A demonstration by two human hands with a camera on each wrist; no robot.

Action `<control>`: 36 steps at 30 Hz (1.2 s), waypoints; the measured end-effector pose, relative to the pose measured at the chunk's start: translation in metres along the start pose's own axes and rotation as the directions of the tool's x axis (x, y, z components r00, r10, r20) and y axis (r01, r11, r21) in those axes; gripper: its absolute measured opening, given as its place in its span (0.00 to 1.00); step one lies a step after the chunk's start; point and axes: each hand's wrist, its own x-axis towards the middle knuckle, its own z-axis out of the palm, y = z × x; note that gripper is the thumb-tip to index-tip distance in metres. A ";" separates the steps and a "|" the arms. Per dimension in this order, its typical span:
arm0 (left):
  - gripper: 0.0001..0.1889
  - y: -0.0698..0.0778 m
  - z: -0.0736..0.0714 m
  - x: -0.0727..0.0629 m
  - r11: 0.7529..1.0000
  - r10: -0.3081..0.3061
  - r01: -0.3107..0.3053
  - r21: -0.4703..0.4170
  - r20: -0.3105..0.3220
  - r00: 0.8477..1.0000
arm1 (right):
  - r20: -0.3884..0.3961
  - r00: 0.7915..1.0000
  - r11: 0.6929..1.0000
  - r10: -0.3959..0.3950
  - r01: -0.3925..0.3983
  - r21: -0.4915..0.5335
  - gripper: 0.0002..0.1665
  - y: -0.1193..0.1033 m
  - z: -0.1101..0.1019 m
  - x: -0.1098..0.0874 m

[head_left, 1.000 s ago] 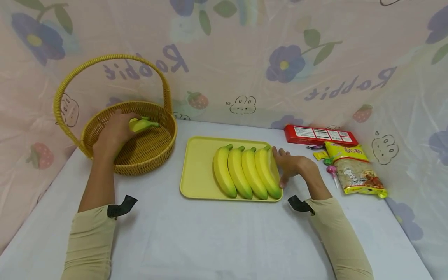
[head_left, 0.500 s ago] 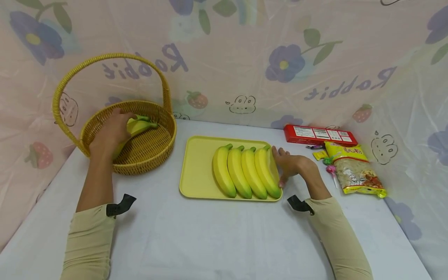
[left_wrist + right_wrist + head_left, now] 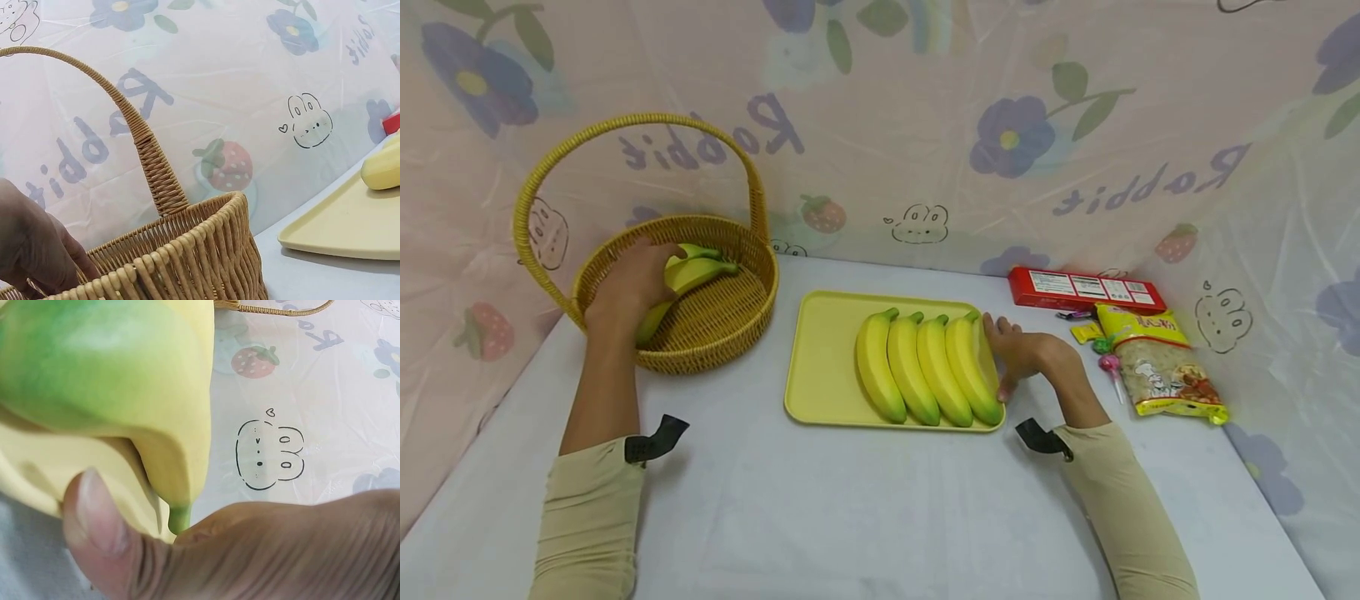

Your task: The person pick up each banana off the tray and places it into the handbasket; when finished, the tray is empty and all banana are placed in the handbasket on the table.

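Observation:
Inside the wicker basket (image 3: pixel 722 329), my left hand (image 3: pixel 632 279) rests over a banana (image 3: pixel 696 273); a second banana (image 3: pixel 702 251) shows just behind it. Its fingertips are hidden below the palm, and the rim covers part of the hand (image 3: pixel 34 247) in the left wrist view. Several yellow bananas (image 3: pixel 906 367) with green tips lie side by side on the right half of the yellow tray (image 3: pixel 823 358). Beside the rightmost banana (image 3: pixel 973 371), my right hand (image 3: pixel 1018 354) rests at the tray's right edge, fingers extended. Its thumb (image 3: pixel 100 531) lies near that banana and the rim.
A red box (image 3: pixel 1086 290) lies at the back right. In front of it are a yellow food packet (image 3: pixel 1165 367), a pink lollipop (image 3: pixel 1110 364) and small wrapped sweets (image 3: pixel 1086 332). The basket's tall handle (image 3: pixel 632 121) arches overhead. Patterned fabric stands behind the white table (image 3: pixel 850 517).
My left hand has shifted a little to the left inside the basket, uncovering more of the bananas there, whose stems have hardly moved. The right hand and the tray bananas stay still.

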 end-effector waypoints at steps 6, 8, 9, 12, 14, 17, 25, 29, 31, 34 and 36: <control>0.34 0.000 0.001 0.001 1.000 0.005 -0.005 0.019 -0.009 1.000 | -0.002 1.000 1.000 0.001 -0.001 0.009 0.85 0.000 -0.001 0.000; 0.34 0.000 0.001 0.001 1.000 -0.004 0.004 0.023 -0.005 1.000 | -0.002 1.000 1.000 0.000 0.000 0.007 0.85 -0.001 0.000 0.000; 0.34 0.000 0.001 0.001 1.000 -0.006 0.006 0.026 -0.001 1.000 | -0.001 1.000 1.000 -0.001 0.001 0.007 0.85 -0.001 0.000 0.000; 0.34 0.000 0.000 -0.001 1.000 -0.007 0.007 0.028 0.005 1.000 | 0.002 1.000 1.000 -0.002 0.002 0.010 0.85 -0.001 0.001 0.000; 0.34 0.000 -0.001 -0.001 1.000 0.003 -0.003 0.027 0.003 1.000 | 0.002 1.000 1.000 -0.002 0.002 0.008 0.85 -0.001 0.001 0.000; 0.33 0.000 -0.002 -0.003 1.000 0.010 -0.010 0.018 -0.004 1.000 | -0.001 1.000 1.000 0.000 0.000 0.004 0.85 -0.002 0.001 -0.001; 0.32 0.003 -0.006 -0.003 0.999 0.030 -0.030 0.014 -0.015 0.999 | 0.004 1.000 1.000 -0.002 0.001 0.008 0.84 -0.001 0.001 0.000; 0.32 0.005 -0.008 -0.003 0.999 0.048 -0.048 0.023 -0.018 0.999 | 0.006 1.000 1.000 -0.005 0.004 0.011 0.85 0.000 0.001 -0.001; 0.33 0.007 -0.010 -0.002 0.998 0.058 -0.058 0.028 -0.018 0.998 | 0.005 1.000 1.000 -0.003 0.003 0.010 0.85 0.000 0.001 -0.001; 0.33 0.011 -0.013 -0.002 0.997 0.071 -0.070 0.033 -0.012 0.997 | 0.002 1.000 1.000 0.000 0.000 0.010 0.85 0.000 0.001 -0.001; 0.33 0.013 -0.014 -0.002 0.997 0.074 -0.073 0.037 -0.001 0.997 | 0.003 1.000 1.000 0.002 -0.002 0.010 0.85 0.000 0.001 0.000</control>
